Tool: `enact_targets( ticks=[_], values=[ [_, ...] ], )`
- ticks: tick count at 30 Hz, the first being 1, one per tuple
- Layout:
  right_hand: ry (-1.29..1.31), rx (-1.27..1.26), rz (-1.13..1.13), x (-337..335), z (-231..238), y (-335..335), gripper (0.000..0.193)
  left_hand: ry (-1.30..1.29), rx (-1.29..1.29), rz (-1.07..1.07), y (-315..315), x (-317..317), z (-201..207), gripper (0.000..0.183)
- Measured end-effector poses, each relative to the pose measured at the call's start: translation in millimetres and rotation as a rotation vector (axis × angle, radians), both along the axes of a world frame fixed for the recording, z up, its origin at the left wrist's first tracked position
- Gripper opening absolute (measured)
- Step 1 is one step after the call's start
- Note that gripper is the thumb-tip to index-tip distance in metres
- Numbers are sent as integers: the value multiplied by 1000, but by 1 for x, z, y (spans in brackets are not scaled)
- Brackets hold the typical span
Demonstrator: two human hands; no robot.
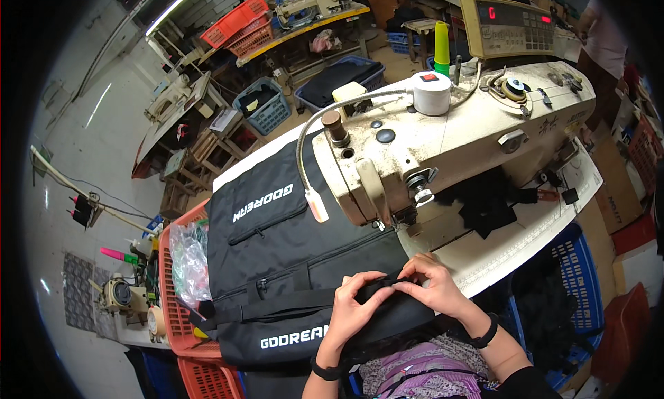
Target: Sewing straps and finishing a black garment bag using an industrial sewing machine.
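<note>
A large black fabric bag panel (277, 264) with white lettering, zippers and straps spreads over the sewing machine's bed and hangs toward me. At its near edge, my left hand (356, 303) pinches a folded piece of black strap (380, 283) between thumb and fingers. Close on the right, my right hand (434, 286) grips the same folded piece, its thumb almost meeting the left one. The fold is partly hidden by my fingers. Both hands are in front of the white sewing machine (443, 140), a little nearer to me than its needle area.
A small lamp (316, 205) on a bendy neck hangs over the panel. Black scraps (487, 202) lie on the machine bed. A red basket (169, 295) with plastic bags stands at left, a blue basket (581, 281) at right. A control box (508, 27) stands behind the machine.
</note>
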State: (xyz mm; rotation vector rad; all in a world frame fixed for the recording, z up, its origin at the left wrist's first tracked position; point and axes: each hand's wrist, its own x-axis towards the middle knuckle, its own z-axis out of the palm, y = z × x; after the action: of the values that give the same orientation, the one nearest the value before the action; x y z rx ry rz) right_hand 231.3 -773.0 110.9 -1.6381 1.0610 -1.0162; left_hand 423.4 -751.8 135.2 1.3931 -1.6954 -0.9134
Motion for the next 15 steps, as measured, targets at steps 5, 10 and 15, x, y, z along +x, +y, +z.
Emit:
enact_targets(
  ticks=[5,10,15],
  values=[
    [-1,-20,19,-2,1,1,19,98,144,-5,-1,4,-7,18],
    [-139,91,-22,3,4,4,28,226,171,25,-1,10,-22,19],
    [-84,71,7,0,2,3,28,234,155,35,0,9,-26,19]
  ],
)
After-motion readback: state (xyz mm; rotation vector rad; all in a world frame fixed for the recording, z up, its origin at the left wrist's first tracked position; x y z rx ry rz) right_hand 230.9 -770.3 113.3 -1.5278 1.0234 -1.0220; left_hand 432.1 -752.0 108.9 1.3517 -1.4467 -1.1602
